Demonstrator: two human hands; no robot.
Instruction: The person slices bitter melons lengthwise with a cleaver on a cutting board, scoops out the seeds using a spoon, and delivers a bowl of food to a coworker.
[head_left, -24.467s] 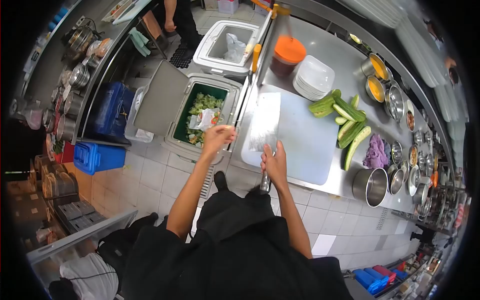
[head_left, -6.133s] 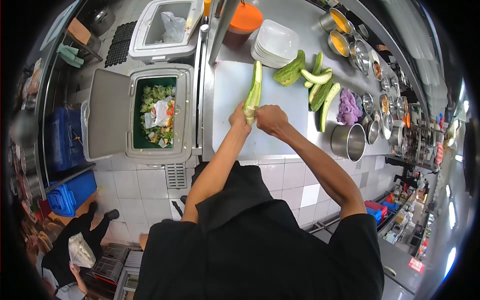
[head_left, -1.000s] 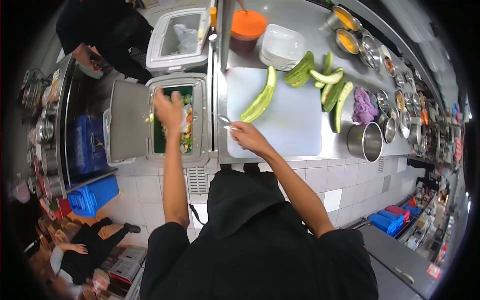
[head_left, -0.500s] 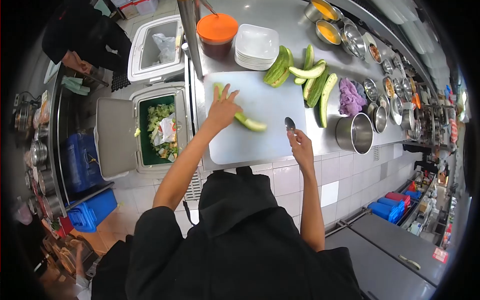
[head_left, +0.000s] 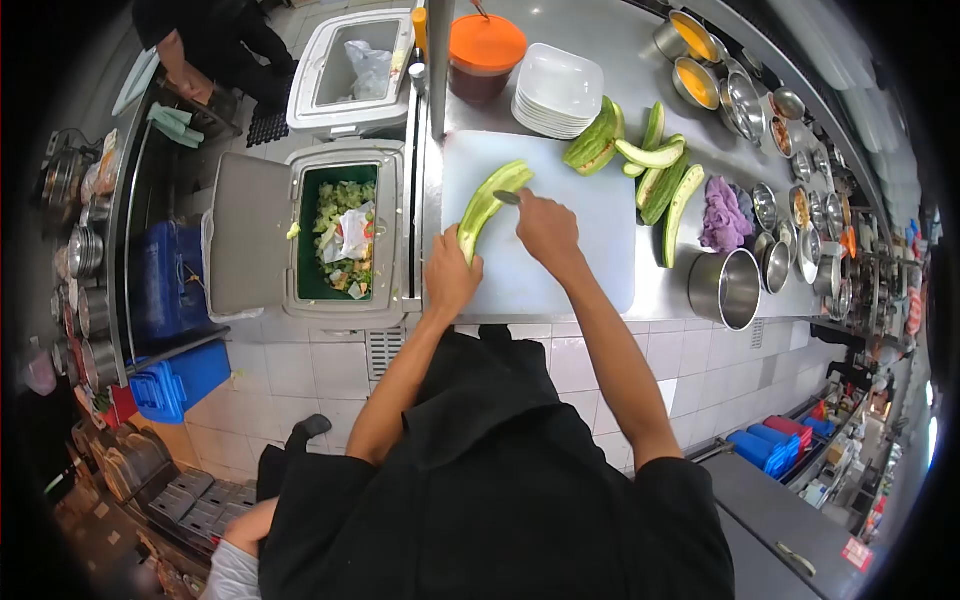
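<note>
On the white cutting board [head_left: 588, 262], a halved cucumber [head_left: 488, 205] lies slanted with its pale cut side up. My left hand [head_left: 452, 275] is closed around its near end. My right hand [head_left: 548, 230] grips a metal spoon [head_left: 507, 198], whose bowl is beside the cucumber's upper part; whether it touches the flesh I cannot tell. Most of the spoon's handle is hidden in my fingers. Beyond the board's right corner are more cucumber pieces [head_left: 658, 195], some skin up and some cut side up.
Left of the counter stands an open bin [head_left: 297, 235] with vegetable scraps, and a white bin [head_left: 300, 108] behind it. A stack of white dishes [head_left: 560, 85] and an orange-lidded tub [head_left: 487, 45] stand behind the board. To the right are a steel pot [head_left: 712, 285] and a purple cloth [head_left: 725, 215].
My left hand has moved to the cucumber's near end, and the cucumber now slants the other way. My right hand has brought the spoon left to it. The view has shifted.
</note>
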